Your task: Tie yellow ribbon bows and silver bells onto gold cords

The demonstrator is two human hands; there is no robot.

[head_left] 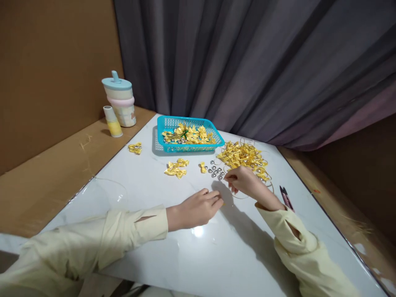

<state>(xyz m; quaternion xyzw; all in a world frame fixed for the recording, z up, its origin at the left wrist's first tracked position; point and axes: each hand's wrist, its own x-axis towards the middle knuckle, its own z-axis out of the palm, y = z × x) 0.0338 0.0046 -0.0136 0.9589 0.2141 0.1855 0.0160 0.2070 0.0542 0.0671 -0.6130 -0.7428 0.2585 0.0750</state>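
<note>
My left hand [198,208] is low over the white table, its fingers curled together; a speck of yellow shows at the fingertips, but what they hold is hidden. Up and to the right, my right hand [243,180] has its thumb and fingers pinched, and I cannot make out what is in them. A thin gold cord [239,197] curves just below that hand. Beside its fingertips lie several silver heart-shaped beads [215,173] and one yellow ribbon bow [203,167]. Behind it is a heap of yellow bows with gold cords [241,153].
A turquoise basket [192,149] holds yellow bows. Loose bows [177,168] lie left of the beads, with another small bunch [135,148] farther left. Dark-tipped snips [286,199] rest at right. A lidded cup [122,103] and a yellow-white bottle [113,122] stand back left. Curtains [216,62] hang behind.
</note>
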